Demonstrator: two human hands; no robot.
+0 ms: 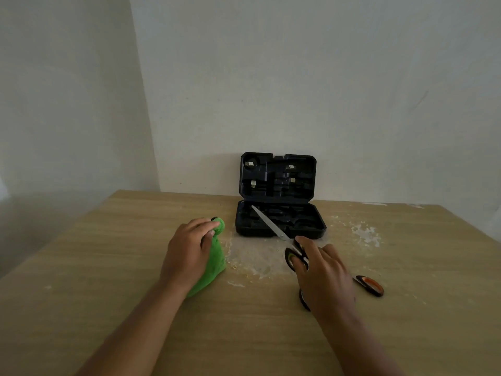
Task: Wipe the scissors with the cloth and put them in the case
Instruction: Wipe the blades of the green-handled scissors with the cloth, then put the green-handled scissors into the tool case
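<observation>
Both hands over counter (108, 267), cloth and scissors held.
Black case (279, 202) is seen open by the wall, lid upright. Green cloth (214, 264) is gripped by left hand (188, 251), resting on counter. Scissors (282, 234) are held at the handle by right hand (324, 275), blade tip lying over case's front tray. Orange-black handle (370, 285) is seen just right of that hand; white dust is spread btwn hands.

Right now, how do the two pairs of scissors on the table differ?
The green-handled scissors are gripped by the right hand, blades reaching over the open case. The orange-handled scissors lie on the table, largely hidden behind that hand, blades unseen. Both have black handles with coloured lining.
</observation>
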